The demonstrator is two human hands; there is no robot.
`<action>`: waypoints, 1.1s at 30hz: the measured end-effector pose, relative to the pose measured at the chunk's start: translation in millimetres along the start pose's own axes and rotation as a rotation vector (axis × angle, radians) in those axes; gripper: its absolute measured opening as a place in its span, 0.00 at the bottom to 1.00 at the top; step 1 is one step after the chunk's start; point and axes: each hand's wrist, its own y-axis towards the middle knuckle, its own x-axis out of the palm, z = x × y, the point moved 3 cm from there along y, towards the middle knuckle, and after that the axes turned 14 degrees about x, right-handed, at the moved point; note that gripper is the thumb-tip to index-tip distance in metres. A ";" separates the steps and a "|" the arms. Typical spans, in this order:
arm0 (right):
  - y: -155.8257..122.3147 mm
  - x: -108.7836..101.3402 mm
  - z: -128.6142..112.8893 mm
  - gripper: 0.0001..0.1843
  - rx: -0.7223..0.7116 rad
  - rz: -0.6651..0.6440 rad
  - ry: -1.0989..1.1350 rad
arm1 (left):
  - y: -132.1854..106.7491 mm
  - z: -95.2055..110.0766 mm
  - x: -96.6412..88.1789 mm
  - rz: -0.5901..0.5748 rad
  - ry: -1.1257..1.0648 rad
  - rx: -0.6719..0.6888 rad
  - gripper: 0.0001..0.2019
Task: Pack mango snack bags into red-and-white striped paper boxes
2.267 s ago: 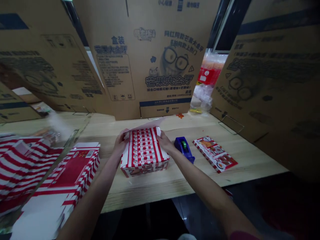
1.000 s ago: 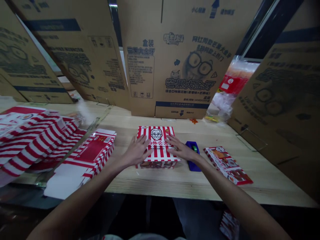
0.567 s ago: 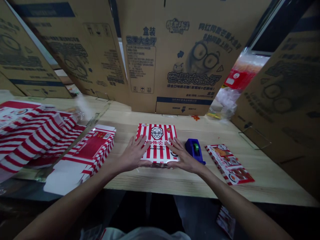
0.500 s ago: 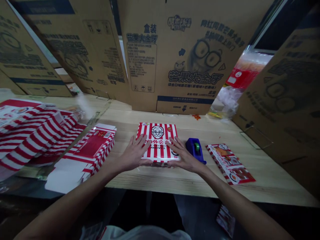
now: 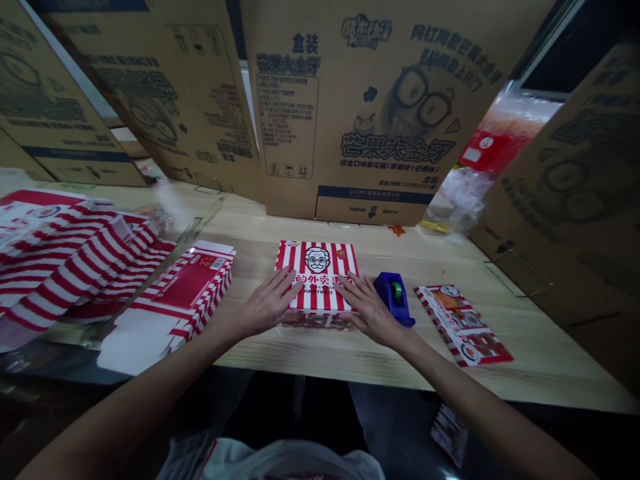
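Observation:
A red-and-white striped cardboard box (image 5: 317, 293) with a printed bearded figure on its lid sits on the wooden table in front of me. Flat against the left part of the lid lies my left hand (image 5: 270, 301), its fingers stretched out. My right hand (image 5: 369, 307) rests over the right side in the same way, fingers extended and slightly apart. Both hands touch the box without wrapping round it. Just beyond my right hand stands a blue tape dispenser (image 5: 399, 305) with a green roll. The box's front panel shows partly between my hands.
Flattened striped cartons (image 5: 190, 283) are stacked to the left, beside a larger pile of striped packaging (image 5: 75, 260). A printed striped packet (image 5: 463, 327) lies at right. Tall brown cardboard boxes (image 5: 365, 113) line the back, with plastic-wrapped goods (image 5: 483, 157) in a gap.
The view has shifted slightly. My thumbs have moved from the lid's front edge toward the sides, and more of the box's front panel shows. Both hands stay on the box.

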 end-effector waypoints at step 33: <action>10.8 -19.2 -2.2 0.26 -0.090 -0.113 0.214 | 3.7 1.7 -23.3 -0.147 0.116 0.102 0.25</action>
